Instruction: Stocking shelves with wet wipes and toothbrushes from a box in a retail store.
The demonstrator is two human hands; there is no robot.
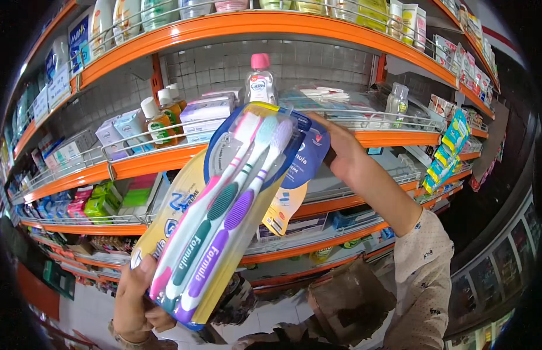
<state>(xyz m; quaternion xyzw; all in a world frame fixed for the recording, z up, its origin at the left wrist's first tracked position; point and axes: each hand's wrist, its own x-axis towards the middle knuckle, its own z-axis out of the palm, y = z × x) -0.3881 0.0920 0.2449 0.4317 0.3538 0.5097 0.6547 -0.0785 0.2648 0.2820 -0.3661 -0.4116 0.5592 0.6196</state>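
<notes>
A blister pack of three Formula toothbrushes [229, 201], with pink, green and purple handles, is held up tilted before me, bristle heads towards the shelf. My left hand [137, 297] grips its lower left corner, thumb on the front of the yellow card. Behind its upper right side shows a second toothbrush pack [312, 153] with a rounded blue card and a yellow lower part. At that card's edge is my right hand [336, 138], its fingers mostly hidden behind the packs; it appears to hold the second one.
Orange-edged store shelves [384, 138] with wire rails curve ahead. On the middle shelf stand a pink-capped clear bottle [261, 83], orange bottles [157, 122] and boxed soaps [207, 113]. Yellow-blue sachets [448, 151] hang at right. An open cardboard box [352, 297] sits below on the tiled floor.
</notes>
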